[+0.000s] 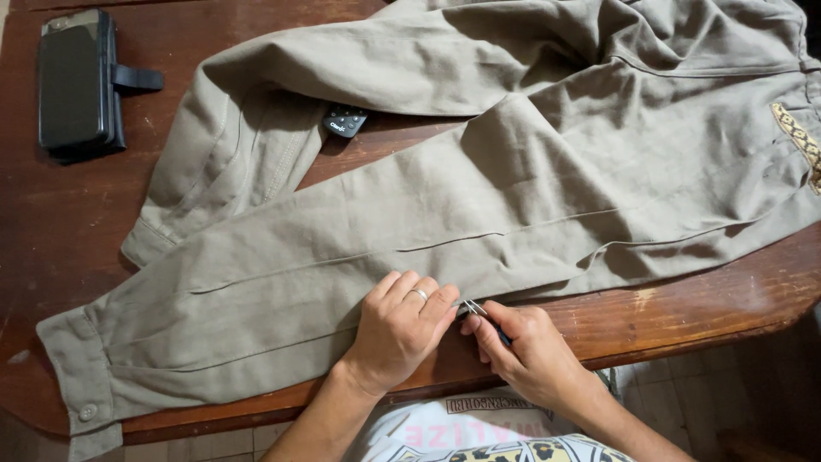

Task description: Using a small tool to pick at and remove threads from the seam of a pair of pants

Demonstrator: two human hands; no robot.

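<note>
Left hand is pressing fingers-together on the khaki trousers leg seam; right hand is pinching small thread snips just beside its fingertips. Risk: blades nicking fabric if the cloth is bunching.

The scene is lit softly and evenly from above, and only shallow shadows are cast in the folds of the khaki trousers. A faint sheen is seen on the wooden table. Focus is held sharply throughout, while the lower right corner is left dim.
</note>
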